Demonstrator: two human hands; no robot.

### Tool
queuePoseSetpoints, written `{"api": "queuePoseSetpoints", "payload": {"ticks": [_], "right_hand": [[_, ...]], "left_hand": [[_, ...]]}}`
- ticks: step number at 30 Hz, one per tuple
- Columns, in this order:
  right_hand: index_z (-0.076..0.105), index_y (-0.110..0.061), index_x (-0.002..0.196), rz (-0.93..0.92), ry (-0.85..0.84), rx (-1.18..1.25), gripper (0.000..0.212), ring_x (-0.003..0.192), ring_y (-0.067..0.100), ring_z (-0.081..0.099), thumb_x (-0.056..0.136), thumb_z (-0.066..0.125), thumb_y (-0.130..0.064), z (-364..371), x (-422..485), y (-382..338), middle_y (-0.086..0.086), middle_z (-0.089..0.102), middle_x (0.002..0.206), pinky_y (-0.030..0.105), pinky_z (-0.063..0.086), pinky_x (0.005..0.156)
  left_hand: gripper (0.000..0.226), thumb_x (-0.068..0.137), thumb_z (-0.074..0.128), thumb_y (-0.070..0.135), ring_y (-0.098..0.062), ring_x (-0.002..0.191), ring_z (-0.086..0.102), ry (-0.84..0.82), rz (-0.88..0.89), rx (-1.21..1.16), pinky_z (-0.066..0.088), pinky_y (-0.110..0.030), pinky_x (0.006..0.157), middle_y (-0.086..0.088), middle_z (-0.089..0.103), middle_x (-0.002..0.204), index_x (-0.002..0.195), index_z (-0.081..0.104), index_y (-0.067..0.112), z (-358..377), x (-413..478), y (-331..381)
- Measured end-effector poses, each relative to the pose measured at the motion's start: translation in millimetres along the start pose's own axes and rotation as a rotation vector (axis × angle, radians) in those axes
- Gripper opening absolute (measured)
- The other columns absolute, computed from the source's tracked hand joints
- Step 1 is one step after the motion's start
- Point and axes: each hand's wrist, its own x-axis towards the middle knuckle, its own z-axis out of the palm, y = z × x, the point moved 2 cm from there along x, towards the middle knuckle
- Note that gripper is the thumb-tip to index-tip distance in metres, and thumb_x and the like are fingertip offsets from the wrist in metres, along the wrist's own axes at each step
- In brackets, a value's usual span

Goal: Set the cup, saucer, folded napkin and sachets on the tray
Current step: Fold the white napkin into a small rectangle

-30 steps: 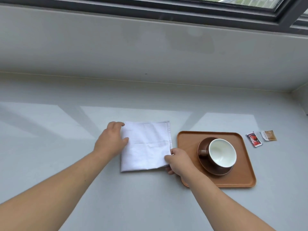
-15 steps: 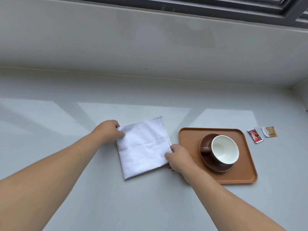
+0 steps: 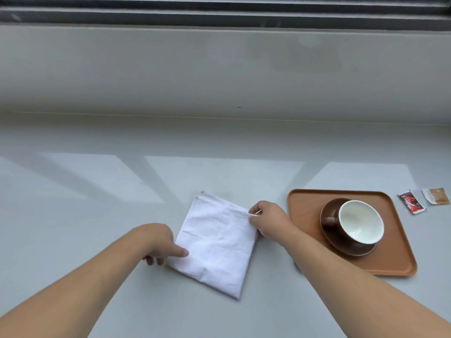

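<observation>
A white folded napkin (image 3: 217, 242) lies turned like a diamond on the grey counter. My left hand (image 3: 158, 242) grips its left corner, thumb on top. My right hand (image 3: 267, 219) pinches its right corner. To the right, a brown tray (image 3: 305, 206) holds a brown saucer (image 3: 328, 240) with a brown cup (image 3: 361, 222), white inside, handle to the left. Beyond the tray's far right corner lie a red sachet (image 3: 411, 203) and a brown sachet (image 3: 436, 196) on the counter.
A low grey wall (image 3: 219, 69) runs along the back of the counter, with a dark window frame (image 3: 219, 13) above it. Patches of sunlight fall on the counter behind the napkin.
The napkin has been rotated so a corner points towards me. My left hand slid from its far left corner to the near left one; my right hand moved up to the right corner.
</observation>
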Motion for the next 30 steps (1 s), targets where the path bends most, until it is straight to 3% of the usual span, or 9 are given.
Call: {"api": "queuePoseSetpoints", "payload": {"ticks": [3, 6, 9, 12, 21, 26, 30], "right_hand": [[0.066, -0.025, 0.090, 0.009, -0.004, -0.028, 0.014, 0.054, 0.011, 0.059, 0.082, 0.059, -0.015, 3.6, -3.6, 1.2, -0.003, 0.069, 0.078, 0.020, 0.040, 0.045], [0.065, -0.021, 0.084, 0.000, 0.003, -0.029, 0.014, 0.050, 0.011, 0.056, 0.079, 0.055, -0.013, 6.4, -6.5, 3.5, -0.003, 0.068, 0.068, 0.020, 0.039, 0.045], [0.062, -0.020, 0.083, -0.025, 0.011, -0.007, 0.011, 0.040, 0.004, 0.049, 0.081, 0.053, -0.014, 8.7, -8.6, 7.5, -0.005, 0.062, 0.063, 0.018, 0.035, 0.039], [0.060, -0.020, 0.083, -0.042, 0.020, 0.018, 0.011, 0.037, 0.002, 0.045, 0.084, 0.052, -0.014, 8.0, -9.1, 11.5, -0.004, 0.060, 0.066, 0.015, 0.034, 0.036], [0.056, -0.019, 0.079, 0.025, -0.011, 0.107, 0.009, 0.058, 0.020, 0.055, 0.082, 0.049, -0.014, 2.8, -4.2, 13.2, 0.000, 0.063, 0.072, 0.031, 0.045, 0.058], [0.056, -0.018, 0.078, 0.040, -0.018, 0.130, 0.008, 0.062, 0.021, 0.055, 0.079, 0.050, -0.012, -2.0, -5.4, 13.3, 0.002, 0.064, 0.076, 0.032, 0.045, 0.061], [0.055, -0.018, 0.077, 0.049, -0.016, 0.144, 0.005, 0.062, 0.019, 0.054, 0.080, 0.052, -0.014, -3.6, -6.9, 12.5, 0.001, 0.062, 0.074, 0.029, 0.042, 0.059]], "left_hand": [[0.066, 0.063, 0.053, 0.087, -0.013, 0.067, 0.063, 0.383, -0.012, 0.212, 0.042, -0.029, 0.057, 0.011, 0.068, 0.075, 0.077, 0.064, 0.024, -24.2, -3.6, 20.2], [0.054, 0.076, 0.060, 0.075, -0.017, 0.093, 0.060, 0.620, 0.207, 0.070, 0.049, -0.035, 0.069, 0.011, 0.061, 0.105, 0.109, 0.057, 0.031, -36.0, 2.7, 46.1], [0.058, 0.082, 0.067, 0.062, -0.015, 0.114, 0.055, 0.599, 0.417, -0.055, 0.053, -0.041, 0.088, 0.010, 0.053, 0.130, 0.131, 0.048, 0.037, -37.3, 15.6, 68.4], [0.060, 0.085, 0.069, 0.054, -0.017, 0.125, 0.050, 0.589, 0.445, -0.053, 0.051, -0.041, 0.092, 0.008, 0.047, 0.141, 0.139, 0.045, 0.038, -38.7, 30.2, 78.2], [0.029, 0.084, 0.071, 0.046, -0.018, 0.113, 0.052, 0.547, 0.402, -0.085, 0.050, -0.037, 0.088, 0.005, 0.051, 0.117, 0.108, 0.062, 0.033, -56.2, 48.6, 80.2], [0.040, 0.082, 0.071, 0.048, -0.018, 0.109, 0.052, 0.567, 0.340, -0.087, 0.049, -0.035, 0.086, 0.004, 0.052, 0.115, 0.116, 0.061, 0.030, -59.9, 52.1, 75.0], [0.021, 0.084, 0.071, 0.040, -0.018, 0.097, 0.054, 0.538, 0.346, -0.154, 0.042, -0.031, 0.074, 0.003, 0.052, 0.108, 0.100, 0.061, 0.030, -61.2, 56.7, 72.2]]}}
